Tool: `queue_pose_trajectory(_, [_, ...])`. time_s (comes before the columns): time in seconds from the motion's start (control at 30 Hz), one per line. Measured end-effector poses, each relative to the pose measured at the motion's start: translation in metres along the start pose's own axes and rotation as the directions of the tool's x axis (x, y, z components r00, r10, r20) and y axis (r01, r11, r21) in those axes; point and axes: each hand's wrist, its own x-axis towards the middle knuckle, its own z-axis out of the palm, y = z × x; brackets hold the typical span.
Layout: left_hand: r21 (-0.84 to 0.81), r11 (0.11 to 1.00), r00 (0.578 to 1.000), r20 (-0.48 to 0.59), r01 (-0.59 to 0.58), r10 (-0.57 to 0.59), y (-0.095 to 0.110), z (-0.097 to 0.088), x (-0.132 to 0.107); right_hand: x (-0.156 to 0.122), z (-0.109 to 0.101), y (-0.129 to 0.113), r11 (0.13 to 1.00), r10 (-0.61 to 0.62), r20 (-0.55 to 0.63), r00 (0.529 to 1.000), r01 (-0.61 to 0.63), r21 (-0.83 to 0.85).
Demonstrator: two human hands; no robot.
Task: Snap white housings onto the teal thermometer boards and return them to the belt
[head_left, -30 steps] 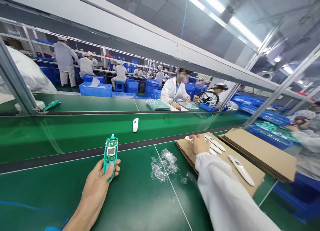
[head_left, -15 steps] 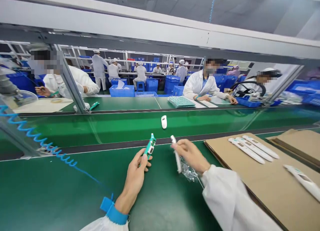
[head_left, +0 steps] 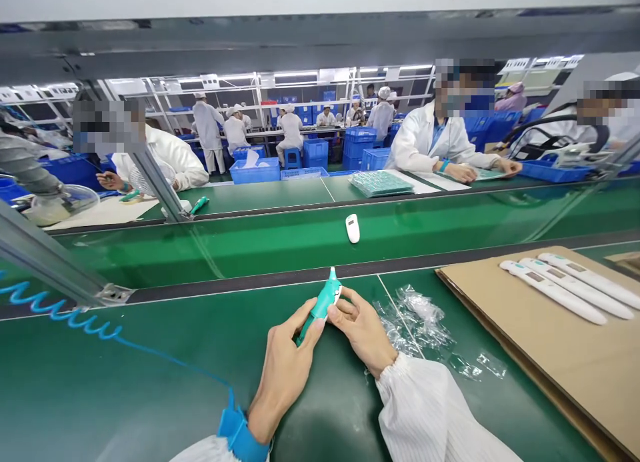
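**Both hands grip one teal device above the bench**

The left hand (head_left: 285, 372) pinches the lower body of the teal device (head_left: 320, 303) between thumb and fingers. The right hand (head_left: 363, 329) closes its fingertips on the device's upper end, where a white part shows. The device is held tilted, just left of the clear plastic bags (head_left: 417, 319). White pen-shaped units (head_left: 553, 292) lie on cardboard (head_left: 560, 345), farther right of the bags.

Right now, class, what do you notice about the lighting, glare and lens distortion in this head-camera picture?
Head view: bright, even overhead light; the glossy green conveyor belt mirrors the frame posts; the wide lens bends the grey overhead beam and stretches the edges; the teal circuit-board pen part between the left hand and right hand is sharp; faces are pixelated.
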Motion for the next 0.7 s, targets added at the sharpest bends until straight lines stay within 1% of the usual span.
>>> queue_pose_trajectory(0.07, [0.032, 0.999, 1.000, 0.000, -0.010, 0.010, 0.001, 0.000, -0.001, -0.002, 0.002, -0.001, 1.000, 0.013, 0.008, 1.000, -0.013, 0.010])
queue_pose_trajectory(0.2, [0.077, 0.996, 0.999, 0.011, -0.041, 0.040, 0.003, 0.001, -0.003, -0.005, 0.011, -0.009, 0.998, 0.044, -0.012, 0.999, -0.044, 0.048])
queue_pose_trajectory(0.33, [0.204, 0.975, 0.996, -0.008, -0.084, 0.087, 0.004, 0.006, -0.007, -0.006, 0.015, -0.020, 0.991, 0.073, -0.066, 0.995, -0.064, 0.121])
queue_pose_trajectory(0.47, [0.235, 0.964, 0.992, 0.052, -0.126, 0.117, 0.006, 0.007, -0.010, -0.008, 0.016, -0.024, 0.964, 0.129, -0.071, 0.989, -0.108, 0.243])
queue_pose_trajectory(0.53, [0.260, 0.954, 0.989, 0.059, -0.148, 0.137, 0.006, 0.006, -0.011, -0.008, 0.017, -0.024, 0.951, 0.120, -0.059, 0.991, -0.097, 0.294])
queue_pose_trajectory(0.6, [0.292, 0.944, 0.988, 0.055, -0.155, 0.146, 0.007, 0.005, -0.011, -0.009, 0.017, -0.023, 0.950, 0.096, -0.045, 0.994, -0.078, 0.302])
queue_pose_trajectory(0.7, [0.301, 0.943, 0.990, 0.042, -0.144, 0.138, 0.006, 0.005, -0.011, -0.008, 0.016, -0.022, 0.964, 0.095, -0.032, 0.995, -0.084, 0.253])
